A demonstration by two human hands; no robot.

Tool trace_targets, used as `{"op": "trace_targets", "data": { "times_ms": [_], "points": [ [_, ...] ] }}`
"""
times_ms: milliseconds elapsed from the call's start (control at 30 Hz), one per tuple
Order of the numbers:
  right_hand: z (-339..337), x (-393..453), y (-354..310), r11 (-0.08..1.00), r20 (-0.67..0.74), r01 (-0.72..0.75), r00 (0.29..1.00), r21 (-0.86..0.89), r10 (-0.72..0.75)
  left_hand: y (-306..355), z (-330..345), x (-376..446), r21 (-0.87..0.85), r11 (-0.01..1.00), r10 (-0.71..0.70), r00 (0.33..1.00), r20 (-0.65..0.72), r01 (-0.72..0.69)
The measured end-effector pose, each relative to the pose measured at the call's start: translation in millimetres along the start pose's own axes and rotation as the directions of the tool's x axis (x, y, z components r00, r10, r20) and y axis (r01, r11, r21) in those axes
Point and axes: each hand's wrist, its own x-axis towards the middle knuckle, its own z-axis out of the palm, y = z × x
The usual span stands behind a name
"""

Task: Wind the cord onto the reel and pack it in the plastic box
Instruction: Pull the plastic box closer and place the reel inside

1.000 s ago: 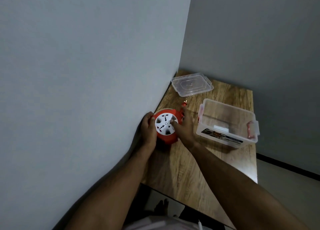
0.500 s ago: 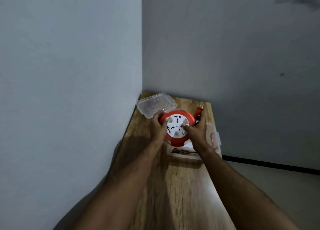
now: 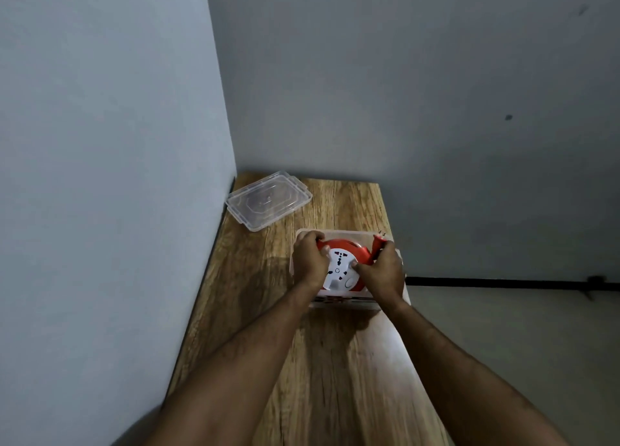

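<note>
A red cord reel (image 3: 349, 247) with a white socket face (image 3: 339, 273) sits inside the clear plastic box (image 3: 345, 303) on the wooden table (image 3: 339, 378). My left hand (image 3: 310, 261) grips the reel's left rim. My right hand (image 3: 382, 273) holds its right side, thumb on the white face. The red plug (image 3: 378, 244) sticks up at the box's far right corner, beside my right fingers. The cord is wound in; most of the box is hidden by my hands.
The clear lid (image 3: 268, 200) lies at the table's far left corner against the left wall (image 3: 100, 177). A second wall stands behind the table. The table's right edge drops to the floor (image 3: 520, 345).
Both hands have carried the reel from the table by the left wall over to the box and lowered it inside. The plug now points up at the far right.
</note>
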Motion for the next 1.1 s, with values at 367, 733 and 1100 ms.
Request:
{"op": "trace_targets", "data": {
  "times_ms": [367, 733, 1100],
  "points": [
    [4, -7, -6, 0.992, -0.084, 0.013, 0.996, -0.124, -0.023, -6, 0, 1, 0.193, 0.97, 0.125, 0.986, 0.112, -0.145],
    [-16, 33, -15, 0.782, 0.003, 0.034, 0.999, -0.622, -0.041, -2, -4, -1, 0.302, 0.911, 0.225, 0.952, 0.206, -0.281],
    [-12, 27, -12, 0.747, 0.085, 0.186, 0.981, -0.639, -0.172, 0, -13, 8, 0.295, 0.89, 0.32, 0.936, 0.145, -0.349]
  ]
}}
